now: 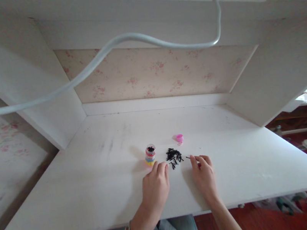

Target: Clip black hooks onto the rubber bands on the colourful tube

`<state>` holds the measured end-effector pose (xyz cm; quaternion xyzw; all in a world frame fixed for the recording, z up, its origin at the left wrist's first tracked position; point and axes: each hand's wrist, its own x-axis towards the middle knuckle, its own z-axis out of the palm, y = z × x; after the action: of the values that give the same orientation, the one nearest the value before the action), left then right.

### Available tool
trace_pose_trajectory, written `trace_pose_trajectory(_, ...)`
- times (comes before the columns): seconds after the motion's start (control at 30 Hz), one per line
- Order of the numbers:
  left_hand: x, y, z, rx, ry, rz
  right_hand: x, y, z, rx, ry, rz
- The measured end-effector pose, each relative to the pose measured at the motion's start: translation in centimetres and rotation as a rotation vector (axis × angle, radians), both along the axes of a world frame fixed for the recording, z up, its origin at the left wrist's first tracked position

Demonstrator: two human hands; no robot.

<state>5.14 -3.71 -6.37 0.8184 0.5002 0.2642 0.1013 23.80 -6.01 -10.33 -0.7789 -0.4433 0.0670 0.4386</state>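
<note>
A heap of small, thin black pieces lies on the white tabletop. My right hand, just right of the heap, pinches one thin black piece that pokes out leftward from the fingertips. To the heap's lower left is my left hand, its fingers closed together; what they hold, if anything, is too small to make out. A small clear jar with a colourful label stands upright beyond the left hand, uncapped, with black pieces inside near its mouth. Behind the heap sits a pink cap.
The white table has a rounded front edge and panels at both sides. A pale cable hangs across the upper view, in front of a shelf. Flowered wallpaper covers the back wall. Other furniture and objects stand at the far right.
</note>
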Motion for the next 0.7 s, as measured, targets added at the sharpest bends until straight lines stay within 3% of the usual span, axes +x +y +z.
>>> trace_pose_trajectory(0.13, -1.5, -0.1, 2.3, 0.085, -0.177, 0.029, 0.2, 0.0, -0.3, 0.021, 0.025, -0.012)
trace_pose_trajectory(0.3, -3.2, 2.0, 4.3, 0.186, -0.338, 0.149, 0.4, 0.1, -0.7, 0.031, 0.048, -0.032)
trace_pose_trajectory(0.47, -3.6, 3.4, 4.4, 0.188, -0.282, 0.216, 0.4, 0.2, -0.9, 0.03, 0.066, -0.03)
trace_pose_trajectory(0.7, -3.8, 3.5, 3.9, 0.136, -0.31, 0.175, 0.4, 0.1, -0.7, 0.018, 0.076, -0.017)
